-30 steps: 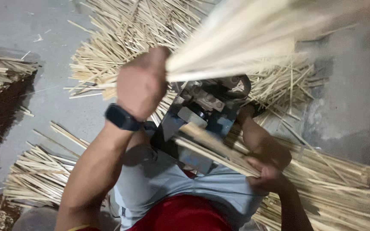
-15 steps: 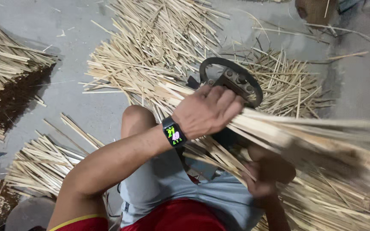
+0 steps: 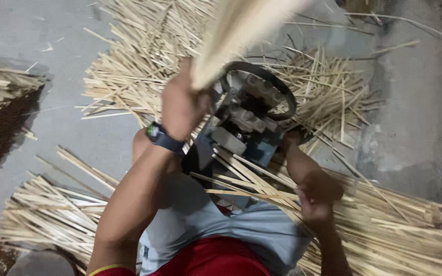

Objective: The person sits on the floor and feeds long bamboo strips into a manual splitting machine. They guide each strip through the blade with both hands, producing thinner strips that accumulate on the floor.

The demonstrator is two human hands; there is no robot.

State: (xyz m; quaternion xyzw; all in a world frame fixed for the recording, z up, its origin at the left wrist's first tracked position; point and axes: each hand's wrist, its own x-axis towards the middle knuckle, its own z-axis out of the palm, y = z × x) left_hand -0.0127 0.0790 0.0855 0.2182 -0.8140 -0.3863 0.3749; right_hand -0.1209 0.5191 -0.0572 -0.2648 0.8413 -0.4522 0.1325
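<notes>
1 head-worn camera looks steeply down, close over the person's lap and the concrete floor strewn with bamboo sticks

**Materials and finishes, workstation floor**

Sticks: pale split wood, matt, dry, rough-cut edges. Bundle in left hand: same wood (blurred, grain not readable). Machine: metal body, dull grey and worn blue paint; its wheel rim looks like dark matt rubber. Watch: dark band, slightly glossy. Shorts: pale grey cloth, matt. Floor: rough grey concrete.
</notes>
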